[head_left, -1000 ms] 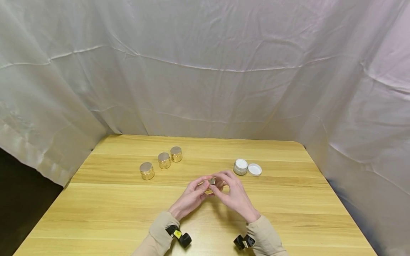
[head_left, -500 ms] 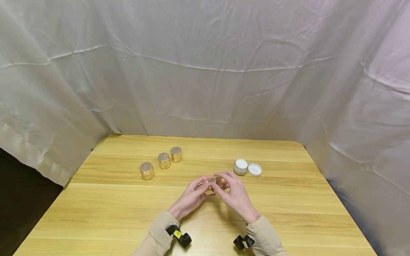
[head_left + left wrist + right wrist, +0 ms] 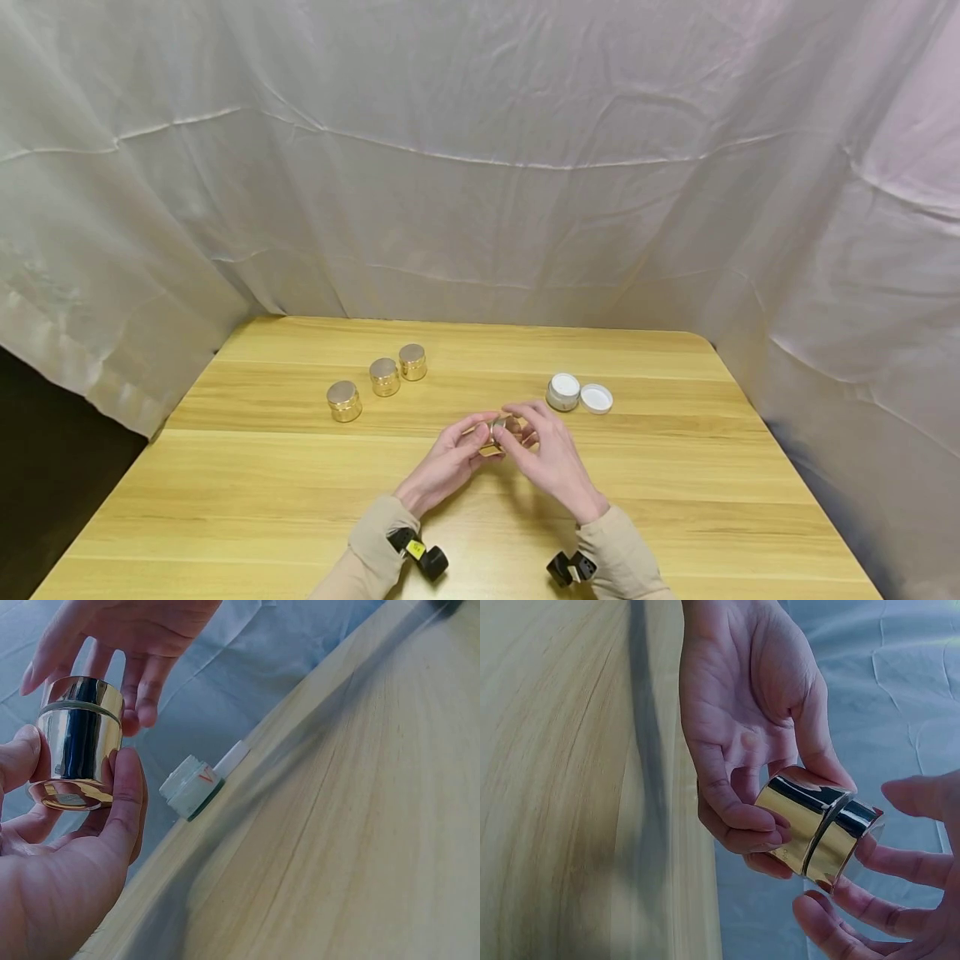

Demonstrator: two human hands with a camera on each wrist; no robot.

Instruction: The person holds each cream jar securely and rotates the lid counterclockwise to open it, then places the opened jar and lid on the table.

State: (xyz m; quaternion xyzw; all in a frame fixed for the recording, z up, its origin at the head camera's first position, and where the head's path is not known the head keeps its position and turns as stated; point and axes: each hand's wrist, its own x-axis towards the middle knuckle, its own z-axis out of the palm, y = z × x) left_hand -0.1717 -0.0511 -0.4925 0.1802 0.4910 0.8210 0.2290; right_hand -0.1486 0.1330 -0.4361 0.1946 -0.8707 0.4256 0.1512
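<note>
My left hand [image 3: 447, 461] holds a shiny gold jar [image 3: 78, 742] above the table, its thumb and fingers round the wider part. My right hand [image 3: 549, 460] is at the other end, round the gold lid [image 3: 845, 838]. In the right wrist view, my right fingers [image 3: 900, 866] are spread loosely. One fingertip is close to the lid's edge, and the thumb stands apart from it. Contact there is hard to tell. A dark seam runs between lid and jar.
Three gold lidded jars, a near one [image 3: 344, 402], a middle one [image 3: 385, 377] and a far one [image 3: 412, 362], stand at the left on the wooden table [image 3: 300, 500]. A white-topped jar [image 3: 563, 392] stands beside a white lid [image 3: 597, 398] at the right. Grey curtains [image 3: 480, 225] surround the table.
My right thumb and fingers have shifted slightly round the lid, with the thumb a little higher in the head view. My left hand keeps its hold on the jar.
</note>
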